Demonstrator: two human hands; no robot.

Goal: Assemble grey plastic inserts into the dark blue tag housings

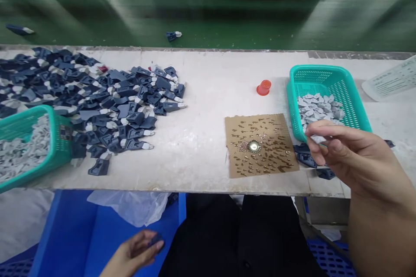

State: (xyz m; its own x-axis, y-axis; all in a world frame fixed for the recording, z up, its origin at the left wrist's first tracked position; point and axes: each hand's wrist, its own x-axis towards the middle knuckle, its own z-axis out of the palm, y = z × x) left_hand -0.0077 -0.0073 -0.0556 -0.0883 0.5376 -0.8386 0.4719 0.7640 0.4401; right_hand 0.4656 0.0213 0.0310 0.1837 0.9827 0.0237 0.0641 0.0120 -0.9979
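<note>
My right hand (364, 160) pinches a small light-grey plastic piece (317, 139) between thumb and fingers, in front of the right green basket (355, 99), which holds a heap of similar grey pieces (320, 108). Low in the view, over the blue bin (87, 233), my left hand (134, 251) has its fingers closed on a dark blue plastic part (155, 239), partly hidden by them. Left of my right hand lies a brown cardboard sheet (234, 169) with many small dark specks of glue or metal and a round silvery disc (254, 146).
A large pile of dark blue parts with pale tips (123, 95) covers the left of the table. Beside it stands another green basket (48, 151) of grey pieces. A red cup (264, 87) and a translucent white basket (393, 78) are at the right. Behind runs a green belt (227, 21).
</note>
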